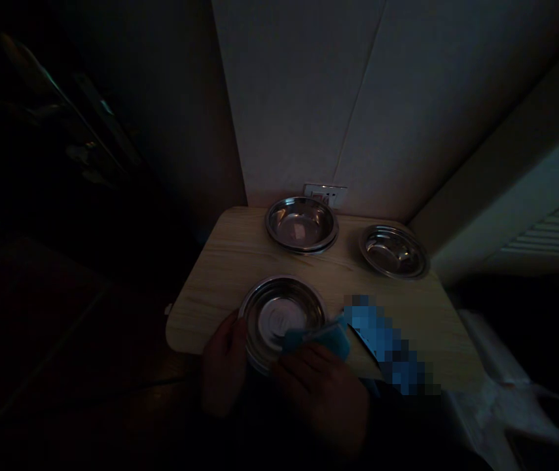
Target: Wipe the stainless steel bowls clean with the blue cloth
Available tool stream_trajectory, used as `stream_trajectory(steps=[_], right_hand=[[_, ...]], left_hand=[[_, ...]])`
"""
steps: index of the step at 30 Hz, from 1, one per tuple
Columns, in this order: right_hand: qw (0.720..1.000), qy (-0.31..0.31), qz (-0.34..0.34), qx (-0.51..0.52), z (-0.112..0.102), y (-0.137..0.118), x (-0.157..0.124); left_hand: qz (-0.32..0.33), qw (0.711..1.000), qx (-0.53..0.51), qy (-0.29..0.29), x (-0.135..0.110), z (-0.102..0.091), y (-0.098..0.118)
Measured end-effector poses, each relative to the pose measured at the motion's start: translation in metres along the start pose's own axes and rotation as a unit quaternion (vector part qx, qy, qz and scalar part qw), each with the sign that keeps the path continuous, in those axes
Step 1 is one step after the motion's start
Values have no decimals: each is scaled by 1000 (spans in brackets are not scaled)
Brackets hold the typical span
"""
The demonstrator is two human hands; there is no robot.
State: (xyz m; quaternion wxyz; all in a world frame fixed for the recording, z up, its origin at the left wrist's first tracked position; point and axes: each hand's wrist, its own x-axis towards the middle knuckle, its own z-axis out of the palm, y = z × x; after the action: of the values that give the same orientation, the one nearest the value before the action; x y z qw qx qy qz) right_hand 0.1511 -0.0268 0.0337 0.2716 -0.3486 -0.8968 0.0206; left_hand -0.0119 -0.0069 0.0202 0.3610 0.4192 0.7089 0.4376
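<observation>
A round, shallow metal bowl rests near the front edge of a small wooden table. My left hand grips its left rim, with the thumb at the edge. Over the right front part of the bowl, my right hand is closed on a blue cloth, which reaches into the bowl and past its right rim. The bowl's front side is partly hidden by that hand. The dim light blurs the finger details.
Stacked metal bowls stand at the back by a wall socket. Another metal bowl sits at the back right. A pixelated blue flat object lies on the right. Walls border the back; a whitish plastic bag is at lower right.
</observation>
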Motion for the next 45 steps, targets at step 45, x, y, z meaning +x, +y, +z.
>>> stream_trajectory(steps=[45], right_hand=[[996, 68, 51, -10, 22, -23, 9]], left_hand=[[-15, 998, -52, -19, -4, 5, -1]])
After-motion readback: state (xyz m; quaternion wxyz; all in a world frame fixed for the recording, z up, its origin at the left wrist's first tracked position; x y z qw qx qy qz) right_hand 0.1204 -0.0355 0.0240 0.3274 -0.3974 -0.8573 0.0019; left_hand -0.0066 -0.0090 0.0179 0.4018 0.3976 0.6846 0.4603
